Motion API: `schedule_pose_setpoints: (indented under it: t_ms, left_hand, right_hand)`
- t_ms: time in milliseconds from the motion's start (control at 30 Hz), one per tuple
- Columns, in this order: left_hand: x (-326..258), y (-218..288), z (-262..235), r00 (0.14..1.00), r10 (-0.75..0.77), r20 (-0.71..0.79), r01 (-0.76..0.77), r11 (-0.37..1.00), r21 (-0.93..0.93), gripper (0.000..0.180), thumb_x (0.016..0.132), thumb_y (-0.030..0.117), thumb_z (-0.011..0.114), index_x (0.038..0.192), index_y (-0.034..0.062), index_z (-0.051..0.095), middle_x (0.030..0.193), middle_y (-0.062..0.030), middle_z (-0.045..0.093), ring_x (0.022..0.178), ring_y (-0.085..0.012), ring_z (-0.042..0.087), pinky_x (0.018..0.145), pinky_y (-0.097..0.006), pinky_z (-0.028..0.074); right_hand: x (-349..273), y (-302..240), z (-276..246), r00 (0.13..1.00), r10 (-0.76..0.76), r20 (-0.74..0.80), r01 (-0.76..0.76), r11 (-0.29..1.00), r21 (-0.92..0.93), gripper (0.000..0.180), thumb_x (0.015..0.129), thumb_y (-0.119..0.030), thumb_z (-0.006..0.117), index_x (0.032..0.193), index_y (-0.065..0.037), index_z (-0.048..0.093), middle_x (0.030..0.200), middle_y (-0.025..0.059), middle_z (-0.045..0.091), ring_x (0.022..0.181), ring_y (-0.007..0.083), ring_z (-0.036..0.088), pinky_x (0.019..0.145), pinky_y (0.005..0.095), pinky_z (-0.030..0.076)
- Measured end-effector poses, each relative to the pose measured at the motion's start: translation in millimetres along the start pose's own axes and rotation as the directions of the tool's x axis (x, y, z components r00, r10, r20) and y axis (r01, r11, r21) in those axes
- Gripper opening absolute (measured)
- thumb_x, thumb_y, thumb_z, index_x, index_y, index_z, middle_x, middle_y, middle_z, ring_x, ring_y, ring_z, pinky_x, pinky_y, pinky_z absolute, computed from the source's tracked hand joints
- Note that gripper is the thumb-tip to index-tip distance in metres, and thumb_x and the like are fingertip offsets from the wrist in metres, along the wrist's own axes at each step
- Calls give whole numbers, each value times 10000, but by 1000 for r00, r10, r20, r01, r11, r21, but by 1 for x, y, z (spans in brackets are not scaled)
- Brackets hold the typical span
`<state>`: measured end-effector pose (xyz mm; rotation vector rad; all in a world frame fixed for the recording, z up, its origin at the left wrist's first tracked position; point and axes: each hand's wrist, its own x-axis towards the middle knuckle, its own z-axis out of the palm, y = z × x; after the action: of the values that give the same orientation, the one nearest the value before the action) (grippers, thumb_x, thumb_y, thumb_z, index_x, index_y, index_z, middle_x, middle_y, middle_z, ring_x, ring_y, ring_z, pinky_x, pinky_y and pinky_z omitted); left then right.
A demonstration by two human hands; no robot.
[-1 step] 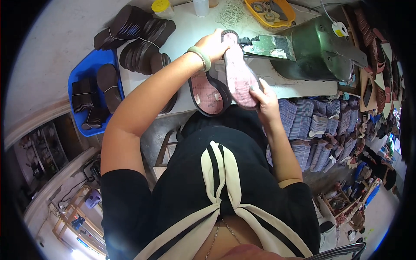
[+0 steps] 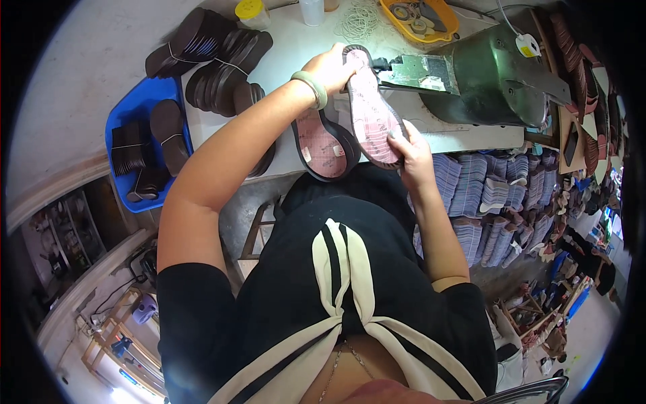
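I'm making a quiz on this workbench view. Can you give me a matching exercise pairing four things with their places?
Things:
1. pink sole
2. blue tray
3. yellow tray
4. bangle

Places:
A. far edge of the bench, holding small parts
B. on the left wrist
C. left of the bench, holding dark soles
D. held in both hands

Pairs: 1-D, 2-C, 3-A, 4-B

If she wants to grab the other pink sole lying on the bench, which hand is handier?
Probably the left hand. Its forearm already passes right above the second pink sole, while the right hand grips the near end of the held sole on the far side of it.
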<state>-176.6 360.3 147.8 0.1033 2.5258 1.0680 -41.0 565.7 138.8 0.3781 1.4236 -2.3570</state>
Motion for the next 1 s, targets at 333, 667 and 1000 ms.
schedule_pose_setpoints:
  t_ms: [333,667,1000]
  left_hand:
    - [37,-20,-5,994,23,-106,-17,998,60,602,830,431,527,1221,-20,449,1046,-254,615,984,-358,608,875,-393,462]
    - [26,-34,-6,935,-3,-354,-32,995,-92,748,782,460,642,1287,-30,387,1196,-277,521,1116,-397,519,944,-405,422]
    - [-118,-190,16,830,-274,-486,-46,834,-549,499,858,82,569,1308,-45,398,1034,-142,629,903,-167,603,791,-290,474]
  right_hand:
    - [40,7,-5,998,-69,11,69,996,-58,370,852,-35,584,1196,76,506,1077,102,618,943,134,598,867,257,456]
    - [56,27,25,989,-148,25,147,921,-360,340,884,-101,569,1181,56,519,1070,82,621,924,115,576,849,247,438]
    - [28,76,94,598,-132,791,800,47,-598,707,674,-365,765,1242,-48,491,1302,184,480,1267,315,403,998,440,330]
